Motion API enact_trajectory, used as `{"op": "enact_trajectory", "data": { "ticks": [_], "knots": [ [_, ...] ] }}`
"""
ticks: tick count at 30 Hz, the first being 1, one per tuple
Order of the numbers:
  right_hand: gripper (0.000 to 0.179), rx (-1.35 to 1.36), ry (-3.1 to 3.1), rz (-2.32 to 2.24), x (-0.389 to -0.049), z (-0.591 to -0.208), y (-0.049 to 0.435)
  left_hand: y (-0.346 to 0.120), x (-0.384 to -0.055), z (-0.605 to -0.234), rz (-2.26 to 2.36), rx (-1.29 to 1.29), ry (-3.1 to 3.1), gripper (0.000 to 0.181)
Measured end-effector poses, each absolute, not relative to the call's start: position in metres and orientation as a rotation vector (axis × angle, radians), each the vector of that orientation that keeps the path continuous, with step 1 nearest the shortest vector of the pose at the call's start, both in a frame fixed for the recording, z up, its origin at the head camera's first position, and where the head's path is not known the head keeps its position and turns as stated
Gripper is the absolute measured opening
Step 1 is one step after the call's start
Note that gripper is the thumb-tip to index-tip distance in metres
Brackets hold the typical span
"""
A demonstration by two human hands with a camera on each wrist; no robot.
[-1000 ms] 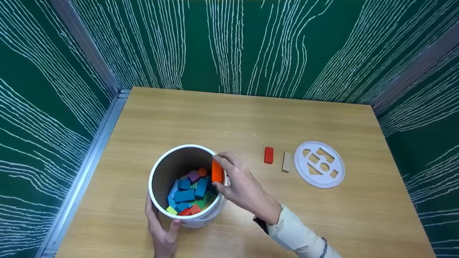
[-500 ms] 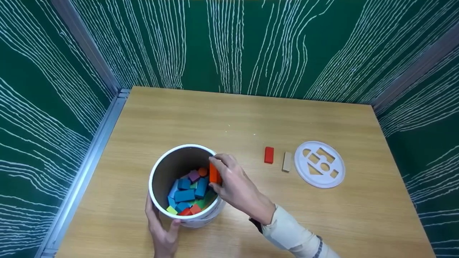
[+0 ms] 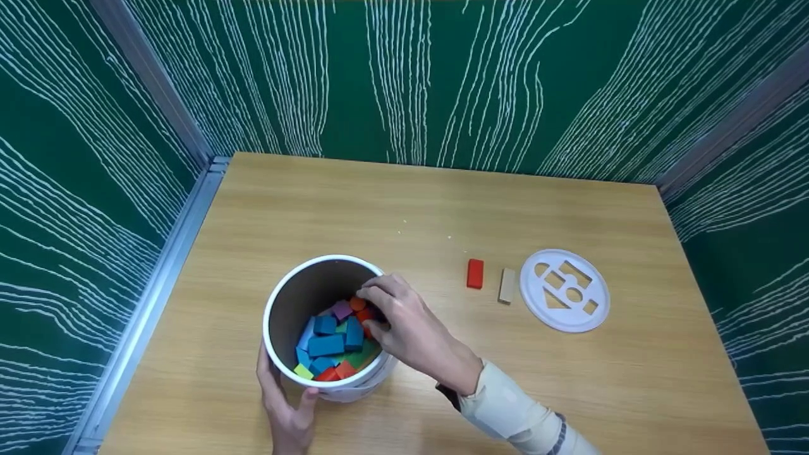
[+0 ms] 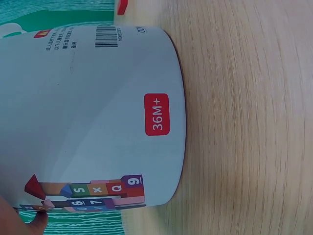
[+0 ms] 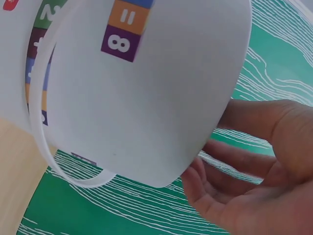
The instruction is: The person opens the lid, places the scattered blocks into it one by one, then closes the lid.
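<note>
A white round bucket of coloured blocks stands on the table, its mouth facing up. My left hand holds its near left side, thumb in front and fingers round the left wall; a bit of that hand shows in the left wrist view. My right hand reaches over the right rim, its finger and thumb inside the mouth and apart. An orange-red block lies deeper among the others, just left of the thumb. Nearby are an orange round block and several blue blocks. The right fingers partly hide that side.
Right of the bucket, a red block and a plain wooden block lie on the wooden table. Beside them is a white lid with shaped holes. Green walls with white lines surround the table. A white handle hangs on the bucket.
My right hand has moved left and into the bucket's mouth. The orange-red block it held at the rim now lies lower, among the other blocks. My left hand stays on the bucket.
</note>
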State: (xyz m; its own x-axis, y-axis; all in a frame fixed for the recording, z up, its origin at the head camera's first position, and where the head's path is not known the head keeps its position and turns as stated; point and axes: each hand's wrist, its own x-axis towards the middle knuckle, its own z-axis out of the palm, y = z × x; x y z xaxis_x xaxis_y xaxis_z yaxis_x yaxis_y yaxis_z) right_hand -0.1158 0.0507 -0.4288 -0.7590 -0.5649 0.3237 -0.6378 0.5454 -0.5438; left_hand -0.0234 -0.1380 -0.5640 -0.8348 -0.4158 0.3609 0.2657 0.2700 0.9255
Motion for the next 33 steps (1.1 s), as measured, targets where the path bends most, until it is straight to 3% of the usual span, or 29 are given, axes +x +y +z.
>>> {"op": "enact_trajectory", "data": {
  "ticks": [11, 23, 33],
  "knots": [
    [0.027, 1.167, -2.612, 1.151, -0.119, -0.425, 0.055, -0.137, -0.023, -0.559, -1.626, 0.168, -2.018, 0.086],
    [0.020, 1.035, -2.433, 1.246, -0.131, -0.433, 0.075, -0.137, -0.024, -0.562, -1.633, 0.132, -1.991, 0.085],
    [0.020, 0.883, -2.453, 1.138, -0.141, -0.448, 0.092, -0.136, -0.022, -0.558, -1.655, 0.246, -2.025, 0.084]
  ]
}}
